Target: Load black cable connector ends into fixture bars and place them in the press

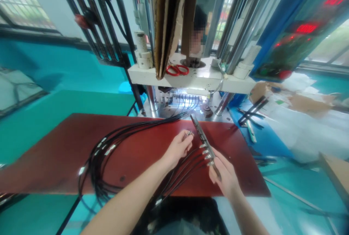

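Note:
My left hand [177,148] is closed in a pinch on a small metal cable connector [189,133] just left of a long dark metal bar [200,134]. My right hand [223,174] grips the near end of that bar, which lies slanted over the red-brown table [68,148]. Several silver connectors [206,153] sit in the bar's side, with black cables [180,171] trailing from them toward me. A larger bundle of black cables [109,144] loops across the table to the left and runs up to the machine.
A press-like machine [191,75] with steel columns stands behind the table, red scissors [177,69] on its white platform. A blue control panel [297,31] with red digits is at the right. Black tools [251,113] lie on a blue surface. White bags lie far right.

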The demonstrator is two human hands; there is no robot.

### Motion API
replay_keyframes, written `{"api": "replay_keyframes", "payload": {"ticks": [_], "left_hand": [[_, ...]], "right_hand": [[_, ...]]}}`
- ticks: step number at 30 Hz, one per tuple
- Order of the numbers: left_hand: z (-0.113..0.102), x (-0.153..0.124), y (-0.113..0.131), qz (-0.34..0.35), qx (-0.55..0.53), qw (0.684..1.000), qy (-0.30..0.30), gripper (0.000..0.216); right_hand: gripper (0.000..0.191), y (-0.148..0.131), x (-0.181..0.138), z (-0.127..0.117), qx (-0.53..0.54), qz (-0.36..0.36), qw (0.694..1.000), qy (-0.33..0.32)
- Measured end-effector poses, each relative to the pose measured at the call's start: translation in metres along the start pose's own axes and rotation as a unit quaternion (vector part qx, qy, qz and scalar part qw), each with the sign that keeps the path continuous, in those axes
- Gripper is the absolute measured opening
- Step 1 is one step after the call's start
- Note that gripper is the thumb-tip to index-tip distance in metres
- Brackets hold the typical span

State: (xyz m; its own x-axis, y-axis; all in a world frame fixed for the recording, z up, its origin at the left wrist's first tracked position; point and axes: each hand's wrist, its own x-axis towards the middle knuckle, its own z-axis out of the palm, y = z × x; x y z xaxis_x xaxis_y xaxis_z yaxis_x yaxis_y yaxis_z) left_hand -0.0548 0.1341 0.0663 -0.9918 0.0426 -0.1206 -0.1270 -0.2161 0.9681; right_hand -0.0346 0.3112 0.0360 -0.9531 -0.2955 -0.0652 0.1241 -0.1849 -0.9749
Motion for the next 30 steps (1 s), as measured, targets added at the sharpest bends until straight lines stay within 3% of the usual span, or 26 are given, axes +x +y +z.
{"api": "replay_keyframes", "payload": {"ticks": [6,13,19,25,30], "left_hand": [[0.002,0.001,0.000,-0.025,-0.027,0.999,-0.008,0.029],[0.006,0.005,-0.005,-0.018,0.056,0.998,0.026,0.030],[0.007,0.006,-0.002,-0.049,0.015,0.998,0.025,0.027],[0.003,0.008,-0.008,0.040,0.052,0.996,0.054,0.031],[-0.014,0.004,-0.001,-0.004,0.056,0.998,-0.013,0.033]], "right_hand": [[0.048,0.000,0.000,0.000,0.016,0.001,1.000,0.003],[0.058,0.000,0.001,-0.003,-0.006,0.017,1.000,0.002],[0.055,-0.002,0.002,-0.004,-0.048,0.019,0.998,-0.021],[0.055,-0.004,0.005,-0.002,-0.149,-0.013,0.987,-0.050],[0.058,-0.004,0.005,-0.003,-0.057,0.018,0.998,-0.017]]}}
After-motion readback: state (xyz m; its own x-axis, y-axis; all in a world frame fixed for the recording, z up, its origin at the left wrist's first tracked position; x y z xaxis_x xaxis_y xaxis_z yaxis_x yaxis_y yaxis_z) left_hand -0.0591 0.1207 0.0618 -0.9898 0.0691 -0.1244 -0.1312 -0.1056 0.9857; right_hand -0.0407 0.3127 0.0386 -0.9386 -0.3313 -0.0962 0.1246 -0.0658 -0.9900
